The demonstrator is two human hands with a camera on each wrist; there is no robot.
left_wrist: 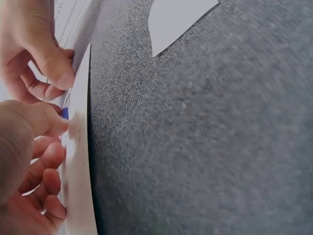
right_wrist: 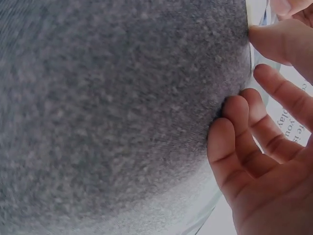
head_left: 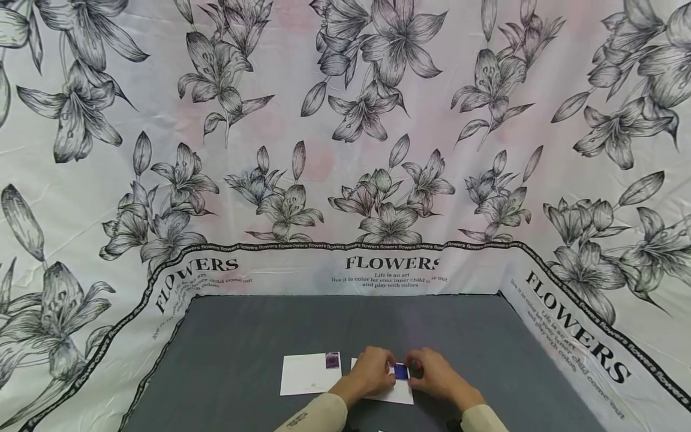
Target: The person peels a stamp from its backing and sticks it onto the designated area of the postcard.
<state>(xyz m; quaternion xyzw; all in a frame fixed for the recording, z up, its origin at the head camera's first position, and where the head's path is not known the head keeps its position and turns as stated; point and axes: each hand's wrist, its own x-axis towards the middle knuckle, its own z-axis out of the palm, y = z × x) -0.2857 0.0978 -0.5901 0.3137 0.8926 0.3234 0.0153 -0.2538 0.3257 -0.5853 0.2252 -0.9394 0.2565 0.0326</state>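
Note:
In the head view a white envelope-like card [head_left: 390, 393] lies on the grey table with a small blue stamp-like square [head_left: 401, 371] at its upper right corner. My left hand [head_left: 373, 369] lies over the card, fingertips at the square's left edge. On the opposite side, my right hand [head_left: 434, 373] has its fingertips at the square's right edge. The left wrist view shows the left thumb [left_wrist: 57, 122] against the card beside a sliver of blue, the other fingers loosely bent. In the right wrist view the right thumb [right_wrist: 261, 41] meets the card's edge while the fingers spread apart.
Left of the hands lies a second white card [head_left: 308, 375], bearing a purple stamp-like square [head_left: 332, 360] at its upper right. Another white piece [left_wrist: 178, 19] shows in the left wrist view. A flower-printed cloth [head_left: 388, 180] hangs behind and beside the grey table [head_left: 243, 327].

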